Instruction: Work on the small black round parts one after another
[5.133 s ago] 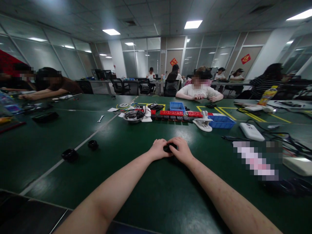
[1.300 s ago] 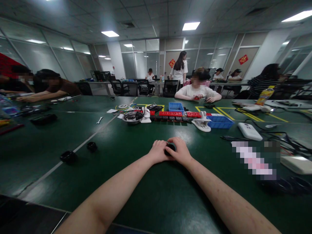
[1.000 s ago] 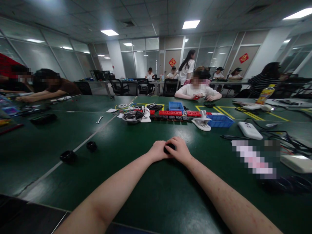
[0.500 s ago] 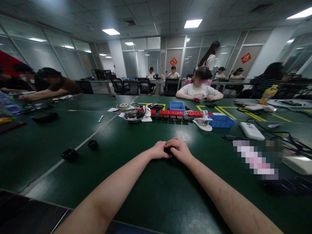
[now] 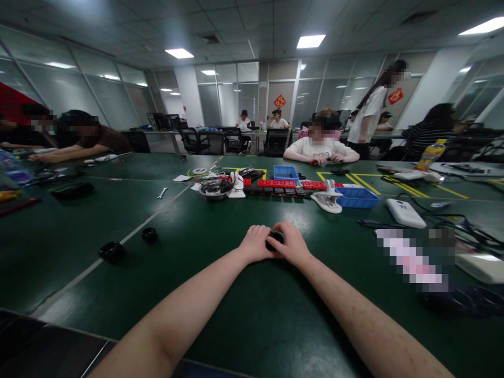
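Just below the frame's centre, the bare left hand (image 5: 255, 243) and right hand (image 5: 295, 244) are pinching a small, rounded black object (image 5: 273, 244), now exposing more of its top, apparently adjusting their grip.

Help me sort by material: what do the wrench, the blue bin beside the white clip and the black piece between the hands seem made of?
Wrench: smooth metal, likely steel, by its silvery shine.
Blue bin: satin plastic, probably, by its even color.
Black piece: plastic or rubber; dark, partly covered, finish unclear.
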The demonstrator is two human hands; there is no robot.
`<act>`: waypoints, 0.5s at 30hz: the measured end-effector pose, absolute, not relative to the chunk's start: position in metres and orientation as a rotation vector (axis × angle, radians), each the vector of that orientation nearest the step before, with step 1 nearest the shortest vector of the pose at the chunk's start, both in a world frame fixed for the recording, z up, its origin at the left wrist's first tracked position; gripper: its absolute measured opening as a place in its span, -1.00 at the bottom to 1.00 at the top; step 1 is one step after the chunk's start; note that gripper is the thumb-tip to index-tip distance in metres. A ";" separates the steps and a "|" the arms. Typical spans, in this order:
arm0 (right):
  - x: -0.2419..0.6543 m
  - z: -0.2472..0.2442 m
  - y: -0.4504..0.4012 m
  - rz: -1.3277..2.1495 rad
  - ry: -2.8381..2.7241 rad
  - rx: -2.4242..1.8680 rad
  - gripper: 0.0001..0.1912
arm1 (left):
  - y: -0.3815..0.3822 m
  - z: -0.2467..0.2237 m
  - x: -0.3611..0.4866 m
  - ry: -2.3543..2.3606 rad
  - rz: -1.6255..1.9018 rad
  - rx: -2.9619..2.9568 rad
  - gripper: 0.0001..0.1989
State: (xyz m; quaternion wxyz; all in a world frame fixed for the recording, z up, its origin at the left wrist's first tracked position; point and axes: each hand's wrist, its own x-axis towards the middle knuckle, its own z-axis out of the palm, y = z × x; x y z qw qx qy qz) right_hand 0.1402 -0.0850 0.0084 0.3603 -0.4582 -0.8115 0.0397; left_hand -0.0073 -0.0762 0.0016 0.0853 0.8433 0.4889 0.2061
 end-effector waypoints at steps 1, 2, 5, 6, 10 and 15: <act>0.140 0.008 -0.084 0.094 -2.088 -1.199 -0.78 | -0.075 0.000 -0.007 1.464 0.607 2.507 -0.48; 0.140 0.008 -0.084 0.091 -2.084 -1.213 -0.79 | -0.074 -0.001 -0.006 1.465 0.608 2.497 -0.51; 0.140 0.008 -0.083 0.107 -2.063 -1.230 -0.81 | -0.071 -0.003 -0.006 1.447 0.629 2.474 -0.54; 0.140 0.008 -0.083 0.120 -2.060 -1.220 -0.82 | -0.070 -0.003 -0.006 1.436 0.635 2.464 -0.55; 0.143 0.011 -0.084 0.167 -2.095 -1.137 -0.88 | -0.070 0.001 -0.007 1.347 0.634 2.419 -0.58; 0.145 0.013 -0.085 0.228 -2.164 -0.986 -0.76 | -0.069 0.003 -0.010 1.218 0.600 2.346 -0.66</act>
